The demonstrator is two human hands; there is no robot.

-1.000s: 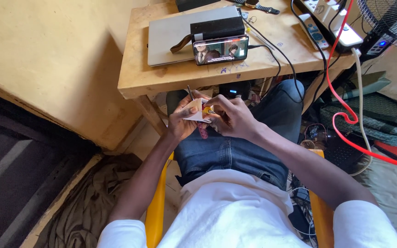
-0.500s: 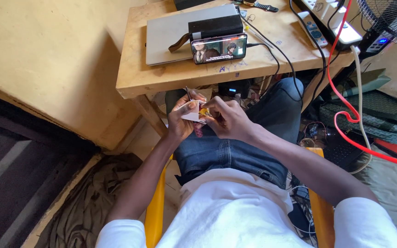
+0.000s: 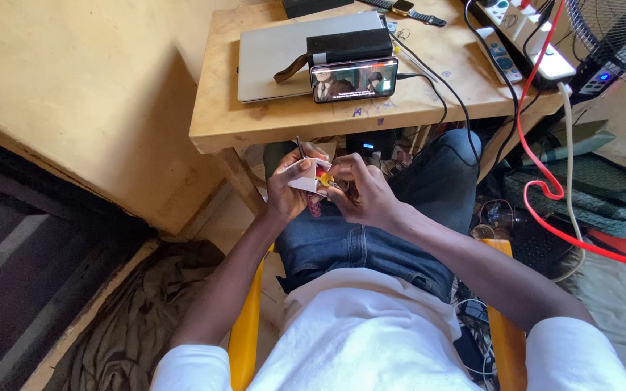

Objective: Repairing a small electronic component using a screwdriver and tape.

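My left hand [image 3: 288,190] holds a small white folded piece [image 3: 306,176] over my lap, just below the front edge of the wooden table [image 3: 269,127]. A thin dark stick or needle [image 3: 300,145] points up from it. My right hand [image 3: 362,192] pinches a small yellow-orange bit [image 3: 325,178] against the white piece. A reddish patterned strip [image 3: 315,208] hangs below my hands. Both hands are close together and touching the piece.
On the table lie a closed grey laptop [image 3: 277,54], a black box [image 3: 349,45] and a phone [image 3: 354,78] propped with its screen lit. A power strip [image 3: 523,32], red cable [image 3: 537,181] and fan [image 3: 621,36] stand to the right. I sit on a yellow chair [image 3: 244,333].
My hands have stayed together on the white piece, with only small finger shifts. The view has moved slightly.
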